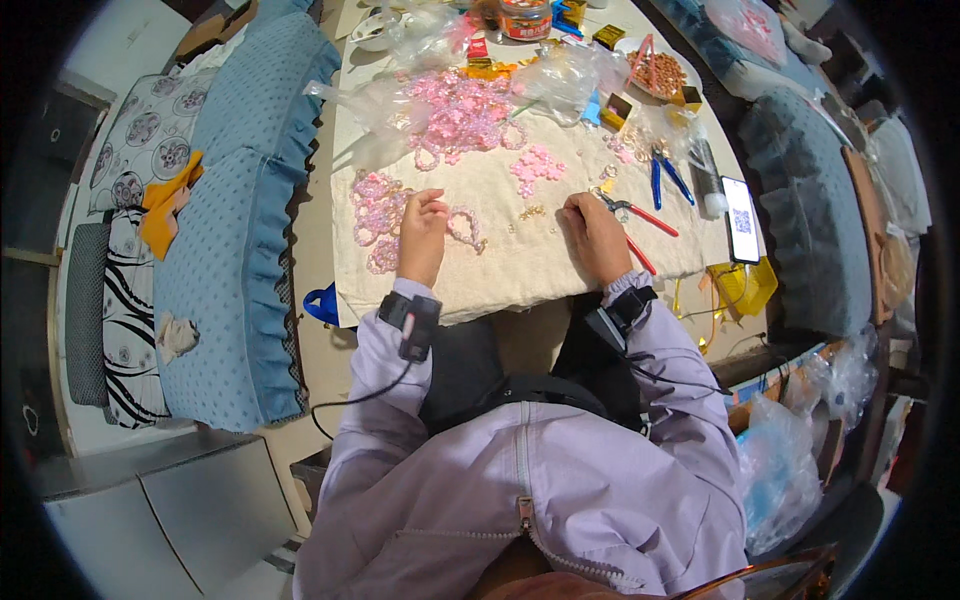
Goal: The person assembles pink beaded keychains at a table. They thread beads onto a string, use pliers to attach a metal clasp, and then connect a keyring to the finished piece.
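My left hand rests on the cream cloth, its fingers pinched on a strand of pink beaded work beside a pile of pink bead rings. My right hand lies closed on the cloth near the red-handled pliers; whether it grips them I cannot tell. A small pink bead flower sits between and beyond both hands. A larger heap of pink beads lies farther back.
Blue-handled pliers and a phone lie to the right. Clear plastic bags, a plate of beads and an orange-lidded jar crowd the far table. Blue cushioned seats flank both sides.
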`<act>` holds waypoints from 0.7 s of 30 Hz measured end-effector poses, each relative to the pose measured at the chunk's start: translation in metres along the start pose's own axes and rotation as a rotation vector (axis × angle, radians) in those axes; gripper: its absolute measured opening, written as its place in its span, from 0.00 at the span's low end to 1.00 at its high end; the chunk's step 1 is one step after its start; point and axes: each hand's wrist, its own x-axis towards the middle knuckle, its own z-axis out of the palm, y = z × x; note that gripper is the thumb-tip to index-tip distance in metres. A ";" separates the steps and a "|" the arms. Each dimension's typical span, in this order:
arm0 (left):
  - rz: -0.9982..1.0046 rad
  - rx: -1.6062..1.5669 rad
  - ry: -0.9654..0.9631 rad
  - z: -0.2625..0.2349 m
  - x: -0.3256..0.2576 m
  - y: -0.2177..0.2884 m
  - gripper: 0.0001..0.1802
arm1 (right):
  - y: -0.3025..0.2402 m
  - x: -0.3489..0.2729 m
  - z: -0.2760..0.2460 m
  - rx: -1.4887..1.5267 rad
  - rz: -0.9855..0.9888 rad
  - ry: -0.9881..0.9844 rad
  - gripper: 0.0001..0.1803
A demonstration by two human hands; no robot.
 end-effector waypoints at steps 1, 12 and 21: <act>0.110 0.195 0.053 0.002 -0.003 0.002 0.17 | 0.000 0.000 0.000 0.029 -0.003 0.014 0.07; 0.483 0.801 -0.333 -0.006 -0.036 0.014 0.15 | 0.003 0.001 0.001 0.067 -0.048 0.008 0.07; 0.102 0.213 -0.230 0.012 -0.024 0.002 0.08 | 0.006 -0.002 0.001 0.171 0.044 0.001 0.06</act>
